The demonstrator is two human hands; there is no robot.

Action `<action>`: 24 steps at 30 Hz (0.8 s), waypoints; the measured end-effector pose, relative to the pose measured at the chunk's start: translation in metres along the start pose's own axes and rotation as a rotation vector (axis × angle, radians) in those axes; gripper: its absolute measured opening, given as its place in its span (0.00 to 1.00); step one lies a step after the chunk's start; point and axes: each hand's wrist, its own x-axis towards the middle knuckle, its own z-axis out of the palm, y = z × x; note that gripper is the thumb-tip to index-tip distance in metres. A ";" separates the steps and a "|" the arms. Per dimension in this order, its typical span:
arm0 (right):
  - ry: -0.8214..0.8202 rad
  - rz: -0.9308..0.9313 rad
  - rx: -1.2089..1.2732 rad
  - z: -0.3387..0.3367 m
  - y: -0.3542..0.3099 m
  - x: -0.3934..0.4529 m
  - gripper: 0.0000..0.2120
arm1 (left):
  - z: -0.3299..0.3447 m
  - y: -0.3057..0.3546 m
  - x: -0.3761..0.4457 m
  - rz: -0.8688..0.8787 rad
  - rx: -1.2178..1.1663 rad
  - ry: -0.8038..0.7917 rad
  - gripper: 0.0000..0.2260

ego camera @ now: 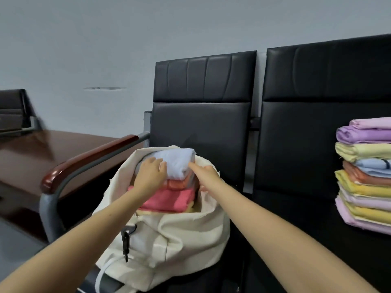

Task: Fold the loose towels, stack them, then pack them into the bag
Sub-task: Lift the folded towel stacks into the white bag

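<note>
A cream canvas bag [173, 240] stands open on the left black seat. Inside it lies a stack of folded towels: a pale blue towel [177, 160] on top, an orange one [179, 183] under it, a pink one [169, 199] lower, and a yellow edge at the bottom. My left hand [150, 176] lies on the left side of the stack with its fingers on the pale blue towel. My right hand [205, 173] touches the stack's right side, its fingers reaching between the towels and the bag wall.
A tall stack of folded towels [366, 176] in purple, yellow, blue and orange sits on the right seat. The seat has a wooden armrest [84, 159] on the left. A brown desk [31, 157] stands beyond it, and a wall behind.
</note>
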 end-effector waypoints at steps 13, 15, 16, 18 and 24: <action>0.531 -0.285 -0.149 -0.295 0.016 -0.107 0.11 | 0.076 0.256 -0.060 0.153 -0.670 -0.501 0.13; 0.673 -0.298 -0.200 -0.349 0.017 -0.120 0.11 | 0.095 0.300 -0.061 0.252 -0.696 -0.533 0.11; 0.729 -0.290 -0.230 -0.373 0.017 -0.125 0.11 | 0.105 0.321 -0.060 0.306 -0.702 -0.531 0.11; 0.811 -0.254 -0.270 -0.416 0.017 -0.132 0.13 | 0.125 0.358 -0.056 0.432 -0.664 -0.479 0.11; 0.884 -0.088 -0.309 -0.484 0.009 -0.119 0.15 | 0.184 0.433 -0.020 0.597 -0.448 -0.319 0.18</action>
